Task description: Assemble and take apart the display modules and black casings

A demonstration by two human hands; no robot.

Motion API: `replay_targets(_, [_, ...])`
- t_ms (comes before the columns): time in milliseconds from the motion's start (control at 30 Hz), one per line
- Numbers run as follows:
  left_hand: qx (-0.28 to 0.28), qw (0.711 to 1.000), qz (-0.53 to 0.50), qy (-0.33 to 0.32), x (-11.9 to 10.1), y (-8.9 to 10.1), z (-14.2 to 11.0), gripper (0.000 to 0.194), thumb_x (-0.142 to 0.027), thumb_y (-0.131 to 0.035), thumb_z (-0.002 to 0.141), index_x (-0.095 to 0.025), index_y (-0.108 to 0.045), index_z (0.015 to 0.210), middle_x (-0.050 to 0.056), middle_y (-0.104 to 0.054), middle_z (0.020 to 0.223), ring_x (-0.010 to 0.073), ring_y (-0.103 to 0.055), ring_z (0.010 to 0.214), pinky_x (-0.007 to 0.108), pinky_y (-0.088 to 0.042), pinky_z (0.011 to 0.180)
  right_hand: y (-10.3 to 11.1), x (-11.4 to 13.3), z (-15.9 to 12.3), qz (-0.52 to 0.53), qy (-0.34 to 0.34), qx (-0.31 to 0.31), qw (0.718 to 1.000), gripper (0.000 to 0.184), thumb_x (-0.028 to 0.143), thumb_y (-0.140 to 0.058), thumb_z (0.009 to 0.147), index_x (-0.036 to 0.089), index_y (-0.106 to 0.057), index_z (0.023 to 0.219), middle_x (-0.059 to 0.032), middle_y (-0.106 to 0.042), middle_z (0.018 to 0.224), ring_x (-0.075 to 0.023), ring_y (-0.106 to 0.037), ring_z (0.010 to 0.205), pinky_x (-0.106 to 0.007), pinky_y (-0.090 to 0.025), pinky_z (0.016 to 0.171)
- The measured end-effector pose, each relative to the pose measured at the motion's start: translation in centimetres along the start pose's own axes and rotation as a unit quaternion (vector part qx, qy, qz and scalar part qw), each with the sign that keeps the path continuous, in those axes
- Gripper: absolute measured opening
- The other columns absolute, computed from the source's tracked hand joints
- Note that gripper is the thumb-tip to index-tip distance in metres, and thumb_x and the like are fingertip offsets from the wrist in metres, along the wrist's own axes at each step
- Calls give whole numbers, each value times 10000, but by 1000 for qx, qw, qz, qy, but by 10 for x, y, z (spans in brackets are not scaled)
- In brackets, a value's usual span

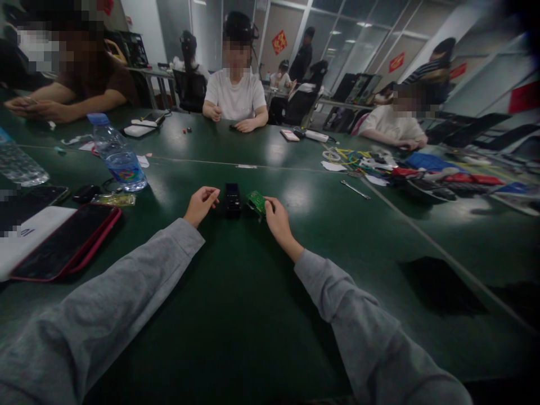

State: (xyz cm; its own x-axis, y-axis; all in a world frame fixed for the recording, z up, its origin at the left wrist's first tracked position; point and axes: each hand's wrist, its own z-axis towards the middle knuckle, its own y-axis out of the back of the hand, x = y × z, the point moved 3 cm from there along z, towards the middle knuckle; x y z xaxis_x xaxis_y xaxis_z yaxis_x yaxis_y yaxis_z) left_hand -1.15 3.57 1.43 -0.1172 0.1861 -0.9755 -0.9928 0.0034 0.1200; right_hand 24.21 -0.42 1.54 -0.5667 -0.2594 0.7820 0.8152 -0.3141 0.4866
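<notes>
Our right hand [277,220] gripping a green circuit board [256,202] beside a black device [232,199], our left hand [201,206] half-curled, its grip unclear, glossy green table [236,315], people [235,93] beyond, glass partitions [337,48].

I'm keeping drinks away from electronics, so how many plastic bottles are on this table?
2: a blue-capped bottle to the left of the left hand, and another bottle at the picture's left edge, partly cut off. Others could be hidden.

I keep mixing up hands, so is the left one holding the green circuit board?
No, the right hand holds the green circuit board, while the left hand is beside the black device.
</notes>
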Motion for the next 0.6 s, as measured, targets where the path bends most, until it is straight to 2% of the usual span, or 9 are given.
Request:
replay_targets(133, [0,1000,-2,-2,1,-1,1,296,-407,-633,848,-147,-616,990,15,-623,748,96,-546,589,217,-408,534,0,0,-1,11,0,-10,1000,422,472,-385,962,166,-601,1156,-116,-644,1098,-259,-586,1029,-448,-468,922])
replay_targets(200, [1,1000,-2,-5,1,-1,1,295,-409,-633,848,-147,-615,984,14,-622,744,94,-543,584,217,-407,532,-1,4,-4,-1,32,-11,999,482,516,-479,927,158,-550,1242,-136,-611,1160,-264,-570,1078,-448,-461,954])
replay_targets(300, [-2,1000,-2,-2,1,-2,1,277,-397,-633,848,-150,-614,972,12,-617,734,93,-536,574,218,-403,527,-5,13,-9,-66,100,19,993,536,418,-602,874,154,-491,1326,-149,-552,1245,-274,-526,1158,-449,-439,1006])
replay_targets(367, [-3,1000,-1,2,0,-1,0,271,-395,-631,847,-154,-615,970,12,-617,735,95,-535,576,220,-400,528,-3,18,-14,-86,115,45,989,493,319,-575,887,167,-479,1346,-136,-544,1258,-264,-530,1157,-445,-451,1002])
replay_targets(467, [0,1000,0,2,0,0,-1,296,-421,-628,842,-159,-619,980,15,-623,749,102,-540,587,225,-400,534,11,27,-29,-86,117,73,987,465,261,-538,903,198,-473,1359,-115,-548,1260,-255,-544,1147,-445,-466,991])
replay_targets(600, [3,1000,2,3,1,1,-1,325,-444,-629,837,-159,-621,993,19,-628,764,107,-545,597,231,-400,541,52,33,-72,-84,122,171,974,486,296,-508,938,256,-417,1414,-85,-550,1272,-233,-568,1127,-419,-490,969])
